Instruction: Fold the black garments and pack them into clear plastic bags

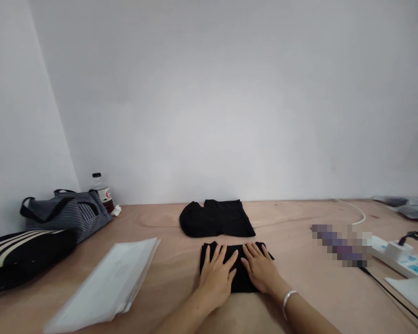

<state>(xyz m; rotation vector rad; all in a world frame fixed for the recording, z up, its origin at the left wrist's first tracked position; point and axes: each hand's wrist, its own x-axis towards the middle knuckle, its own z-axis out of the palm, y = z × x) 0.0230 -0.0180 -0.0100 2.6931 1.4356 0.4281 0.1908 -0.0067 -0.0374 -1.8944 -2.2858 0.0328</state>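
A folded black cloth [243,282] lies on the table in front of me. My left hand [217,273] rests flat on its left part, fingers spread. On the right part lies my right hand [259,266], also flat with fingers stretched out; a silver bangle circles that wrist. Both palms cover much of the cloth, so its exact kind is hidden. Just beyond it, a second black fabric piece [214,219] with a rounded left end and a notch in its top edge lies flat, apart from my hands.
Translucent plastic bags [106,283] lie at left, near a black bag with pale stripes [31,255], a striped handbag [64,213] and a bottle [102,192]. To the right are a blurred-out object [339,246], a black cable [390,287] and a power strip [400,260]. A wall stands behind.
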